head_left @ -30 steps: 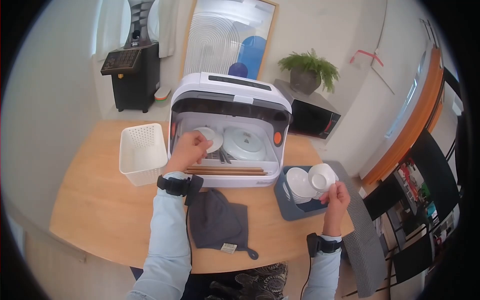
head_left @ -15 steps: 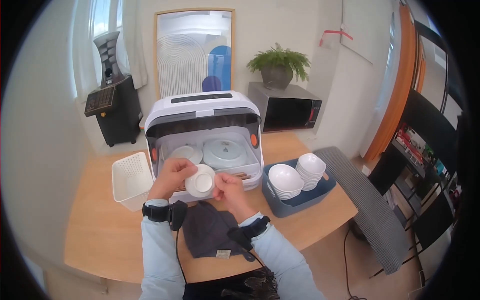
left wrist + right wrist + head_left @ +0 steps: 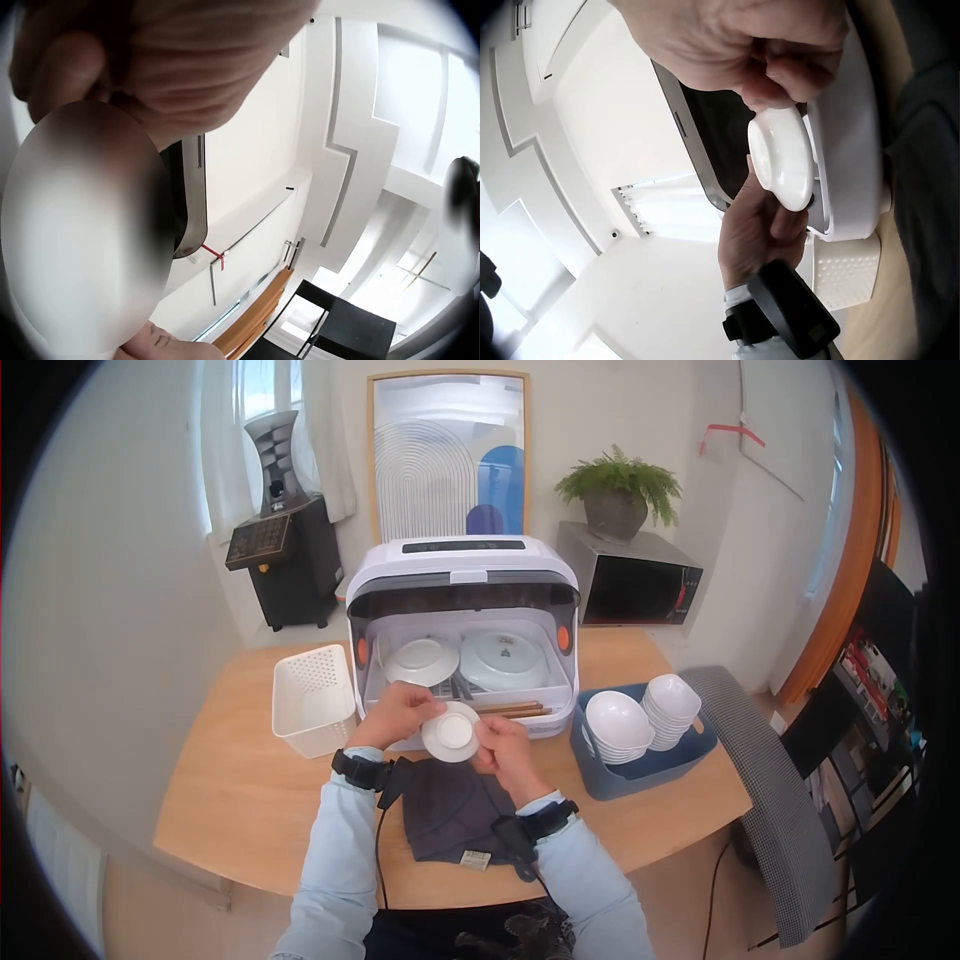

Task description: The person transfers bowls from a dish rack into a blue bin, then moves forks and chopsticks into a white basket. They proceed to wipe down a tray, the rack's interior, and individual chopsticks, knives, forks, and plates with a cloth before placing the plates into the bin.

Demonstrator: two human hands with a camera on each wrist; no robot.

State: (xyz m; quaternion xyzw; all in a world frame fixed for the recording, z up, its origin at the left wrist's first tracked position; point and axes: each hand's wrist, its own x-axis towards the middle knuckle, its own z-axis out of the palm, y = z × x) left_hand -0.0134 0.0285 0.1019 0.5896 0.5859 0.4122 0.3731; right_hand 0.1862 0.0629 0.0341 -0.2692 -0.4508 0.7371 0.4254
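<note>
In front of the open countertop dishwasher (image 3: 465,568), a small shallow white dish (image 3: 453,731) is held up with its foot ring facing the head camera. My left hand (image 3: 398,712) pinches its left rim, and my right hand (image 3: 503,746) grips the right edge between thumb and fingers. From the right wrist, the dish (image 3: 786,157) appears nearly side-on between both hands. It fills much of the left wrist view as a blurred white oval. Behind it in the dishwasher stand a white saucer (image 3: 422,662), a larger plate (image 3: 504,661) and wooden chopsticks (image 3: 510,709).
A blue bin (image 3: 620,785) with stacked white bowls (image 3: 618,722) stands to the right. On the left is a white perforated basket (image 3: 314,705). A dark grey cloth (image 3: 450,815) lies under my forearms. A microwave (image 3: 635,585) with a potted fern (image 3: 617,490) stands behind.
My right hand has brought the dish from over the blue bin to the middle. My left hand has come out of the dishwasher and taken hold of its other side.
</note>
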